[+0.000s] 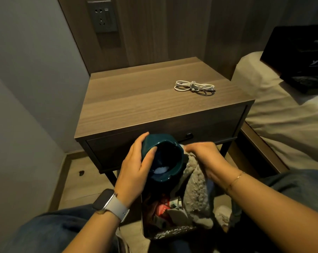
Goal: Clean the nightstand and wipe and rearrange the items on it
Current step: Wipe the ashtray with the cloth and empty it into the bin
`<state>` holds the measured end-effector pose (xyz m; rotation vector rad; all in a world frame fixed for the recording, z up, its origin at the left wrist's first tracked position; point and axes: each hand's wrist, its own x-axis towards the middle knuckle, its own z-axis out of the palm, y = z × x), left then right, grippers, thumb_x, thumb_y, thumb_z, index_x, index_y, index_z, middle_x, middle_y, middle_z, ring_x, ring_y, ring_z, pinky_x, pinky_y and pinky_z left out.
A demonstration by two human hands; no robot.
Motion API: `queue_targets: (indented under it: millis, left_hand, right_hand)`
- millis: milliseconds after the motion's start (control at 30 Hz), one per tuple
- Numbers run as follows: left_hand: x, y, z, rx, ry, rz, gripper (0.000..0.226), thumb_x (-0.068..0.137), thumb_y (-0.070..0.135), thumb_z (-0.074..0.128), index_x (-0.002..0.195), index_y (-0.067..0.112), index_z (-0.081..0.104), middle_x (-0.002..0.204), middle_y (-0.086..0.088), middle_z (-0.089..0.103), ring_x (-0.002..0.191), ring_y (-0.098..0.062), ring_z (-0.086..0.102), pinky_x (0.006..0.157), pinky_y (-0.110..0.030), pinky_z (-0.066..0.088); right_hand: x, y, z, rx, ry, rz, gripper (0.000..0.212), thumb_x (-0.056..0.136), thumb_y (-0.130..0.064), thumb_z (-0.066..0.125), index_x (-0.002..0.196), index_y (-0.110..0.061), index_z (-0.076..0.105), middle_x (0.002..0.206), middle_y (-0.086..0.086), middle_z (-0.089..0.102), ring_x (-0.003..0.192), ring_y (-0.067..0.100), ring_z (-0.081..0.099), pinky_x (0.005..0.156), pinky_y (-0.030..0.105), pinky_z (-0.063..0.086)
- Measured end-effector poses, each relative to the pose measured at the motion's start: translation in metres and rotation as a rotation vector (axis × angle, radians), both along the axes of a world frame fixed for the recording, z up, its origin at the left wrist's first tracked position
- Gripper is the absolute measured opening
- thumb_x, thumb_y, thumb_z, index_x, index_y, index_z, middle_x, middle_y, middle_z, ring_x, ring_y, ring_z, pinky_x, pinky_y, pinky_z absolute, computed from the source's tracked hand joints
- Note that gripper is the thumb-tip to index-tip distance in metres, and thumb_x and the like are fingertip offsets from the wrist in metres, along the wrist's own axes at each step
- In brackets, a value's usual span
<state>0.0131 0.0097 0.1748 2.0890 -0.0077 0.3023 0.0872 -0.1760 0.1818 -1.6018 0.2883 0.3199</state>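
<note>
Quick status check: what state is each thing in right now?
Ashtray: tilted over the bin, gripped by the left hand.
Cloth: held by the right hand, hanging down beside the ashtray.
Bin: open, holding rubbish.
Cable: coiled and tied, lying on the nightstand.
Drawer: closed.
</note>
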Motion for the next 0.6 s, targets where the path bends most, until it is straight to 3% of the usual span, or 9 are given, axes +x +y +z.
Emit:
queue_targets:
  millis: [67,100,167,267,367,500,600]
  left_hand:
    - [0.0,0.001,0.003,0.08,0.0,-0.019,0.053,0.091,0.062,0.038,0.14,0.041,0.031,0.135,0.017,0.046,0.12,0.003,0.046,0.1,-0.026,0.043]
    - [-0.002,-0.001,0.004,0.121,0.012,-0.036,0.056,0.09,0.062,0.038,0.141,0.039,0.03,0.136,0.019,0.043,0.119,0.005,0.045,0.099,-0.019,0.041]
    - [-0.003,-0.007,0.003,0.17,0.043,-0.069,0.063,0.086,0.061,0.037,0.143,0.036,0.029,0.137,0.02,0.04,0.12,0.006,0.041,0.096,-0.01,0.035]
    - [-0.001,-0.011,-0.004,0.197,0.097,-0.064,0.063,0.089,0.057,0.042,0.146,0.034,0.026,0.143,0.016,0.038,0.126,-0.003,0.041,0.101,-0.021,0.037]
    - [0.003,-0.007,-0.008,0.219,0.151,-0.049,0.054,0.094,0.043,0.047,0.144,0.034,0.028,0.143,0.011,0.039,0.127,-0.011,0.043,0.1,-0.025,0.036]
    - [0.007,-0.005,-0.006,0.165,0.114,-0.056,0.05,0.091,0.057,0.041,0.137,0.038,0.036,0.13,0.014,0.047,0.116,-0.004,0.049,0.096,-0.028,0.043]
    - [0.006,-0.002,-0.009,0.177,0.141,-0.063,0.051,0.09,0.059,0.042,0.136,0.038,0.036,0.13,0.015,0.047,0.116,-0.002,0.048,0.097,-0.03,0.043]
  right_hand:
    - [0.006,-0.001,0.021,-0.061,-0.284,-0.001,0.011,0.082,-0.003,0.066,0.09,-0.003,0.074,0.079,0.007,0.07,0.075,0.014,0.062,0.067,0.021,0.05]
    - [0.006,0.001,0.034,-0.127,-0.439,0.074,0.011,0.084,-0.006,0.066,0.089,-0.01,0.075,0.079,-0.001,0.07,0.077,0.008,0.063,0.071,0.017,0.05]
    - [0.004,0.011,0.046,-0.238,-0.584,0.257,0.011,0.084,-0.011,0.067,0.09,-0.014,0.076,0.079,-0.008,0.067,0.081,0.005,0.063,0.078,0.019,0.049]
    - [-0.01,0.022,0.038,-0.421,-0.626,0.469,0.014,0.085,-0.016,0.067,0.094,-0.016,0.077,0.075,-0.011,0.06,0.079,0.004,0.06,0.077,0.021,0.046]
    - [-0.012,0.018,0.038,-0.414,-0.671,0.648,0.014,0.085,-0.013,0.067,0.095,-0.014,0.077,0.075,-0.008,0.058,0.076,0.006,0.059,0.07,0.019,0.043]
    - [0.01,0.019,0.038,-0.453,-0.754,0.446,0.015,0.085,-0.013,0.067,0.096,-0.014,0.077,0.074,0.0,0.059,0.075,0.012,0.059,0.072,0.027,0.043]
    - [0.008,0.021,0.032,-0.488,-0.687,0.583,0.018,0.087,-0.014,0.066,0.101,-0.016,0.076,0.076,-0.006,0.057,0.078,0.009,0.059,0.076,0.027,0.045]
